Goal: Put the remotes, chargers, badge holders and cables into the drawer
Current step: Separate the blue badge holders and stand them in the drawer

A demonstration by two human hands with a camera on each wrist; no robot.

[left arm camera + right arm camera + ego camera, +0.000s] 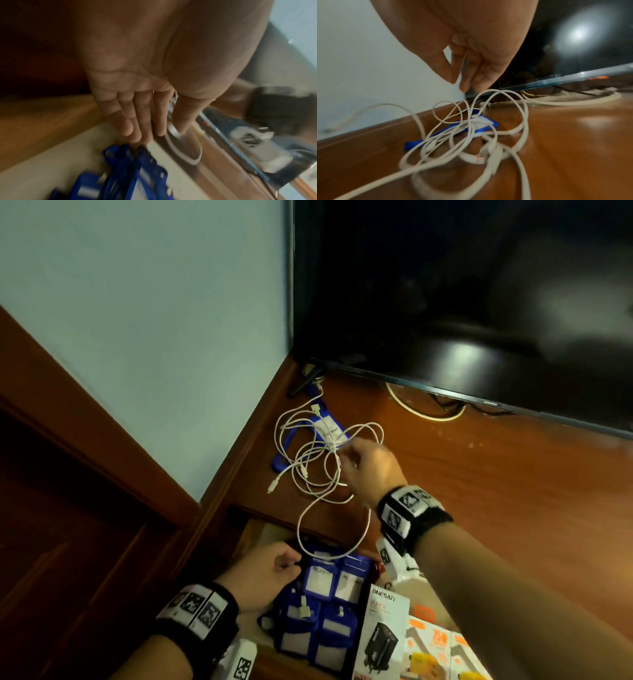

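Observation:
A tangle of white cables (308, 467) (471, 135) lies on the wooden cabinet top, over a blue badge holder (329, 431) (488, 125). My right hand (346, 457) (464, 83) reaches down into the tangle, fingertips pinched on a strand, and the loops stand up from the wood. One long loop hangs over the cabinet edge into the open drawer (253, 539). There my left hand (291, 563) (169, 129) holds that loop between thumb and forefinger, just above several blue badge holders (322, 580) (130, 169) lying in the drawer.
A dark TV (445, 285) stands at the back of the cabinet, with a yellowish cable (421, 414) under it. Charger boxes (385, 628) and orange packages (433, 645) fill the drawer's right side. A pale wall borders the cabinet on the left.

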